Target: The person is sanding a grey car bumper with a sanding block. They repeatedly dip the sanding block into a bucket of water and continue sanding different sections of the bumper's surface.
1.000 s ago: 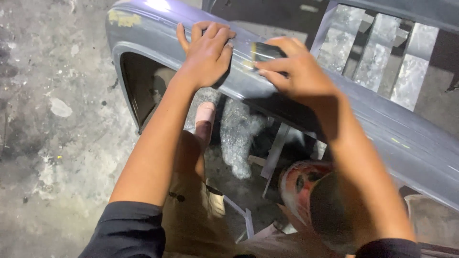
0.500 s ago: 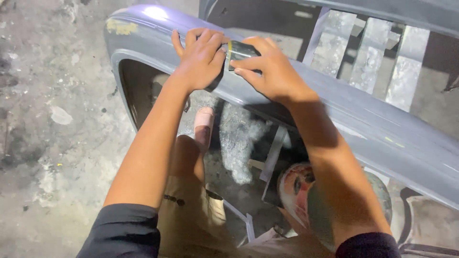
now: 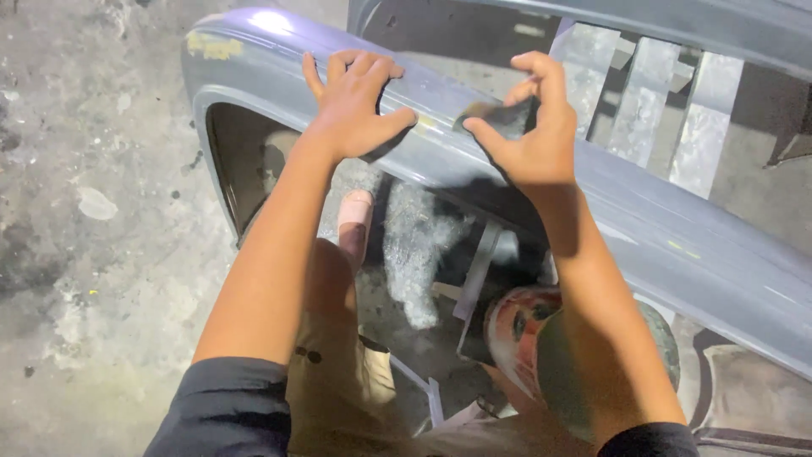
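A long grey primed car body panel (image 3: 677,245) runs from upper left to lower right, with a curved wheel-arch cutout at its left end. My left hand (image 3: 351,106) lies flat on the panel's top with fingers spread, holding nothing. To its right, my right hand (image 3: 533,135) pinches a small dark piece of sandpaper (image 3: 499,114) against the panel surface between thumb and fingers. A yellowish filler patch (image 3: 211,46) shows at the panel's far left end.
A second grey panel (image 3: 634,25) with slatted openings stands behind. Under the panel are a metal stand leg (image 3: 475,279), a wad of plastic wrap (image 3: 423,245), my foot in a pink sandal (image 3: 355,211) and a round red and green object (image 3: 524,330). Stained concrete floor (image 3: 93,211) lies left.
My right hand has slid to the right along the panel with the sandpaper, away from the left hand. The left hand stays pressed flat in about the same spot.
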